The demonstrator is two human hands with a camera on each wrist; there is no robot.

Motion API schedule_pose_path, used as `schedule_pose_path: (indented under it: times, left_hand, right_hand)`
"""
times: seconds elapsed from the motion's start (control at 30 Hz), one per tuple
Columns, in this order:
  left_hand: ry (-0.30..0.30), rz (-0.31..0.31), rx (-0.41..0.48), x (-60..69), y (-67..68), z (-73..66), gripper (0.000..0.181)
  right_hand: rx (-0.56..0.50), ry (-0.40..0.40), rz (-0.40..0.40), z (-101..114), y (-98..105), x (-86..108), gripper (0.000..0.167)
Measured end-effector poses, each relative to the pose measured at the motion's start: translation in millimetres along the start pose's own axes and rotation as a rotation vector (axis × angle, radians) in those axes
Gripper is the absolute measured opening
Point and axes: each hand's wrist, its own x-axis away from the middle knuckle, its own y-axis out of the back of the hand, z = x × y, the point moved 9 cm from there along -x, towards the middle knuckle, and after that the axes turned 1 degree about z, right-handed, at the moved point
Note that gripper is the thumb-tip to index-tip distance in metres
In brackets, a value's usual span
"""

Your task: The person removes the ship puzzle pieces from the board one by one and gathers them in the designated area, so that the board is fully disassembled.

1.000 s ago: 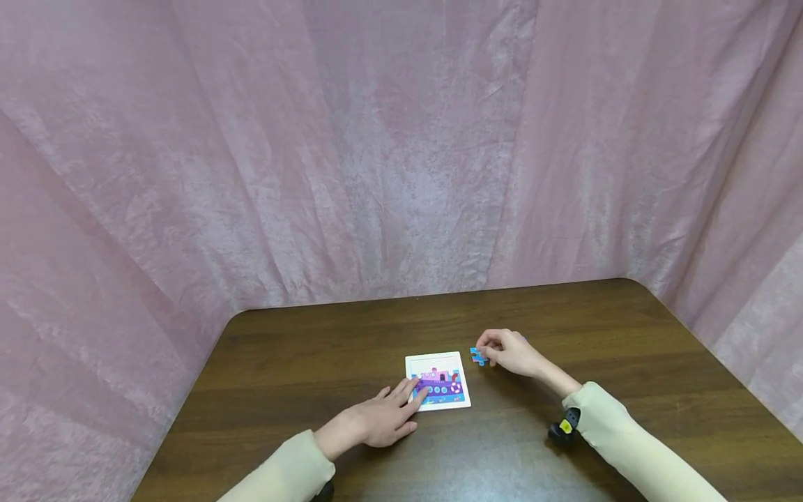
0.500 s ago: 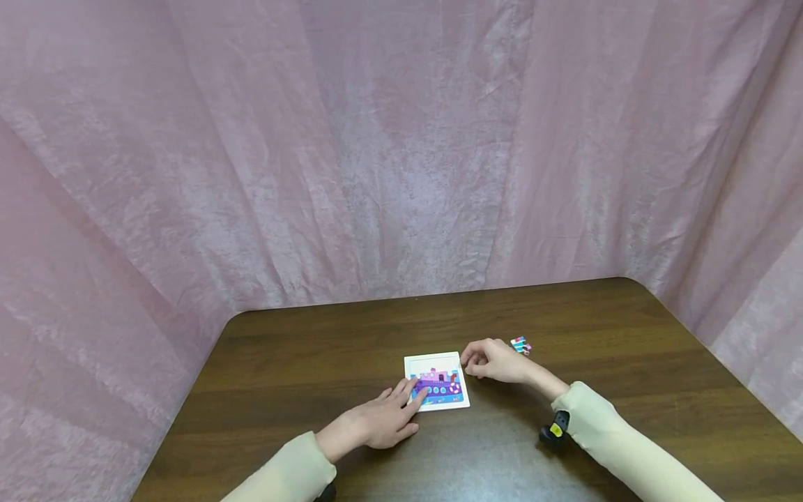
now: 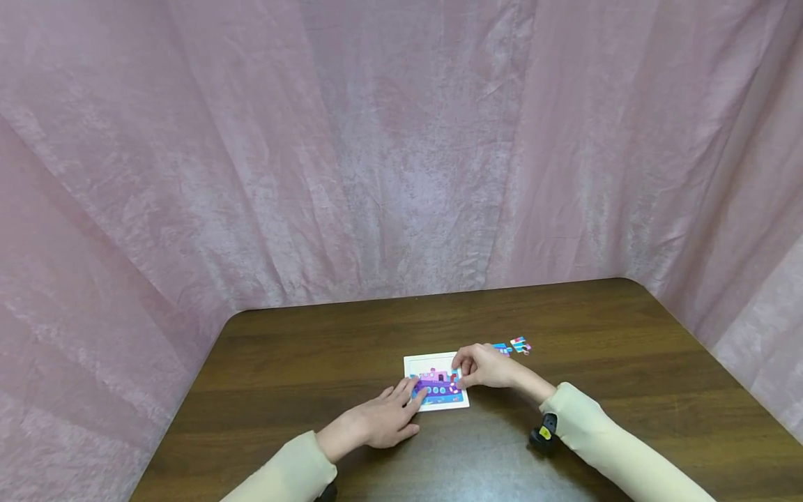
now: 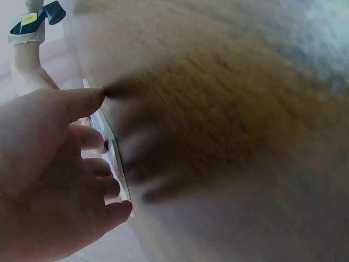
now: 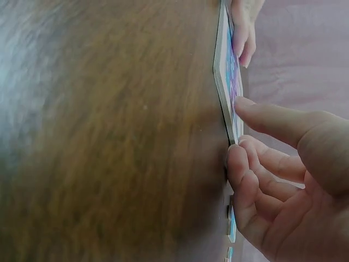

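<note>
A white-framed puzzle board (image 3: pixel 419 362) with a pink and purple ship picture lies on the table. My left hand (image 3: pixel 385 420) rests flat with its fingertips on the board's lower left part. At the board's right side, my right hand (image 3: pixel 483 367) has curled fingers, with thumb and index finger over the frame's edge. A small puzzle piece appears pinched there, though the fingers hide it. In the right wrist view, the thumb (image 5: pixel 272 119) touches the picture and the other fingers bend at the board's corner.
Two loose pieces lie beyond the right hand: a blue puzzle piece (image 3: pixel 502 348) and a striped puzzle piece (image 3: pixel 521 344) with white and pink. The brown wooden table (image 3: pixel 301 355) ends at a pink curtain (image 3: pixel 401 174).
My right hand has moved left from the loose pieces onto the board's right edge, and the blue piece formerly at its fingertips left its spot. The left hand has stayed in place.
</note>
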Motion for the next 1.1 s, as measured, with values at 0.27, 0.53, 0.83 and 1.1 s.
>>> schedule_pose_path:
  times: [0.27, 0.53, 0.83, 1.1]
  left_hand:
    - [-0.033, 0.002, -0.007, -2.1, 0.7, -6.7, 0.065]
    - [-0.063, 0.014, -0.011, -8.0, -1.4, -13.3, 0.06]
    - [-0.046, -0.02, -0.035, -10.7, -0.2, -15.7, 0.059]
    - [-0.048, -0.024, -0.043, -9.1, -1.2, -17.6, 0.059]
  right_hand:
    - [0.019, -0.022, 0.006, -0.6, -2.5, -3.1, 0.025]
    - [0.014, -0.036, 0.008, -1.5, -3.8, -4.9, 0.024]
    - [0.017, -0.008, -0.015, 2.7, -0.1, -3.6, 0.026]
    - [-0.001, 0.041, -0.042, 6.6, 1.2, -1.5, 0.022]
